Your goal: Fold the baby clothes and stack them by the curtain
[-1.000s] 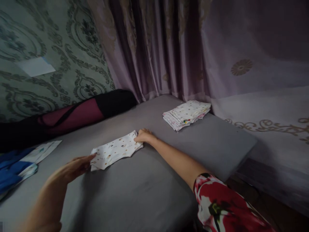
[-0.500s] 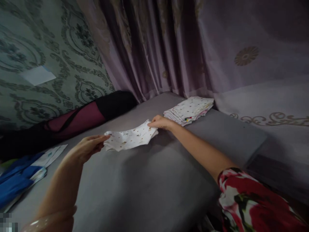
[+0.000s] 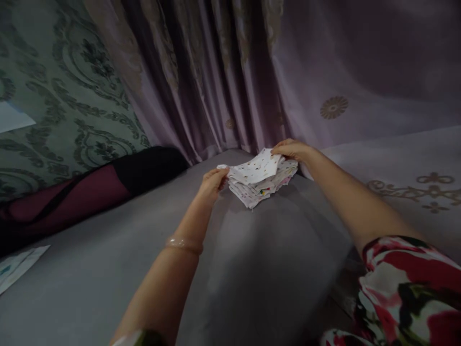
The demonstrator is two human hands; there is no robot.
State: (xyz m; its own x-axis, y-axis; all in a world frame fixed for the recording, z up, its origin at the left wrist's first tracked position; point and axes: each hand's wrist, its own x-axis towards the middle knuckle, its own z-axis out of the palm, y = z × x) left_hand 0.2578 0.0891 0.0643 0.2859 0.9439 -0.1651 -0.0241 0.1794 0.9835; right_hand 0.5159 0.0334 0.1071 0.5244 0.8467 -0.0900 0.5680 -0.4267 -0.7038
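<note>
A folded white cloth with small dots (image 3: 256, 168) is held just over a stack of similar folded cloths (image 3: 264, 185) at the far corner of the grey mattress (image 3: 252, 269). My left hand (image 3: 213, 181) pinches the cloth's left end. My right hand (image 3: 292, 149) grips its right end, above the stack's far edge. Both arms reach forward; the right one has a red flowered sleeve.
Purple curtains (image 3: 216, 72) hang right behind the stack. A dark maroon and black bolster (image 3: 90, 192) lies along the patterned wall at left. A pale sheet of paper or cloth (image 3: 18, 266) lies at the left edge. A lighter bed surface (image 3: 414, 163) extends to the right.
Both hands lifted the dotted cloth off the middle of the mattress and carried it right and away, onto the stack by the curtain. The camera view swung that way too.
</note>
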